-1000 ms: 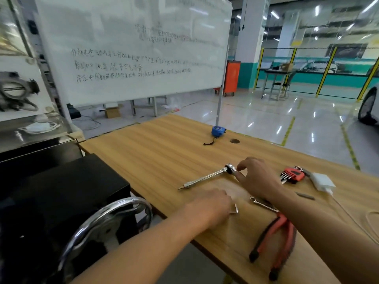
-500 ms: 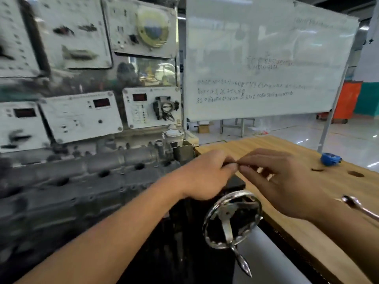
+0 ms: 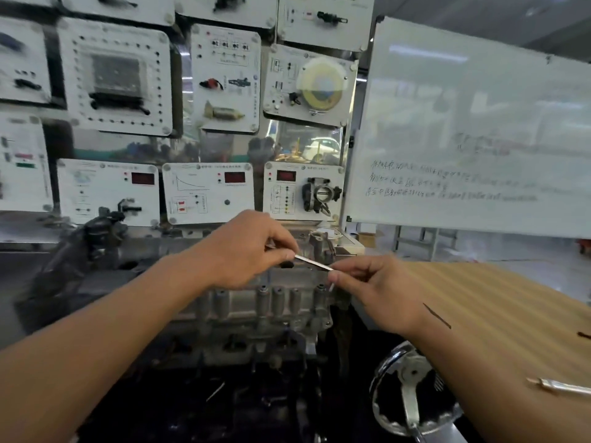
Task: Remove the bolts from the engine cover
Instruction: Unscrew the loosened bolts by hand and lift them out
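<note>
Right above the engine cover (image 3: 243, 310), both hands share a thin L-shaped metal key (image 3: 311, 262). The left hand (image 3: 246, 251) pinches one end between thumb and fingers, and the right hand (image 3: 377, 292) pinches the bent end. Bolts (image 3: 278, 290) stand in a row along the cover, just beneath the hands. A chrome wrench handle (image 3: 563, 387) lies on the wooden worktop (image 3: 511, 314).

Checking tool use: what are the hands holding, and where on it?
A thin silver metal tool: left hand pinches one end, right hand the other.
</note>
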The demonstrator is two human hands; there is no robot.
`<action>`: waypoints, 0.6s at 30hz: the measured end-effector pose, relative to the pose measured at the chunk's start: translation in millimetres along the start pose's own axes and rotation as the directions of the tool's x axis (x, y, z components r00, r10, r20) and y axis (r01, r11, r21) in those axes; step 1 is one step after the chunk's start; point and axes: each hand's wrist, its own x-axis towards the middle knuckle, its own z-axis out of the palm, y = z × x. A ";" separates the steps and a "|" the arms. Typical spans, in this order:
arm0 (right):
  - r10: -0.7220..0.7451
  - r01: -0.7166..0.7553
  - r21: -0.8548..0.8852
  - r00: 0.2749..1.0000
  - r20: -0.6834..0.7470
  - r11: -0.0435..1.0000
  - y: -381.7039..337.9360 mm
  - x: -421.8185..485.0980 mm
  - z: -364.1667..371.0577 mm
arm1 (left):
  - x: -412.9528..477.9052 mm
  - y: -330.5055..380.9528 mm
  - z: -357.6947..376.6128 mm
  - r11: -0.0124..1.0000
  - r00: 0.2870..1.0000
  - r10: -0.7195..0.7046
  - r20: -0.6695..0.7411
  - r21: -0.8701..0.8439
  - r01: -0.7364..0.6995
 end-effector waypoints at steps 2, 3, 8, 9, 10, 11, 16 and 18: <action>0.004 -0.004 0.021 1.000 -0.015 1.000 3.2 -1.7 1.2 | -1.7 -3.6 1.1 1.000 0.999 0.005 -0.031 -0.003 -0.005; 0.005 -0.005 0.026 1.000 -0.022 1.000 3.0 -1.1 2.1 | -2.3 -4.8 1.5 1.000 0.999 0.007 -0.047 0.001 -0.007; 0.021 -0.021 0.008 0.999 -0.024 1.000 1.5 6.4 7.8 | -7.1 -11.7 0.5 1.000 0.994 -0.012 -0.110 -0.007 0.012; 0.025 -0.025 -0.005 1.000 -0.015 1.000 2.0 7.0 9.4 | -9.2 -13.4 1.1 1.000 0.994 -0.016 -0.110 -0.006 0.016; 0.020 -0.020 -0.022 1.000 -0.013 1.000 2.5 7.4 10.6 | -11.6 -15.1 2.2 1.000 0.994 -0.020 -0.109 -0.004 0.020; 0.004 -0.004 -0.038 1.000 -0.017 0.999 2.7 7.5 11.5 | -14.0 -16.5 3.6 1.000 0.994 -0.023 -0.110 -0.005 0.023; -0.044 0.041 -0.082 0.999 -0.030 0.996 3.6 8.2 14.0 | -18.5 -21.2 9.5 0.999 0.989 -0.035 -0.142 -0.022 0.032; -0.055 0.051 -0.090 0.997 -0.045 0.995 5.2 8.4 15.4 | -18.2 -23.0 9.8 0.999 0.989 -0.040 -0.143 -0.014 0.038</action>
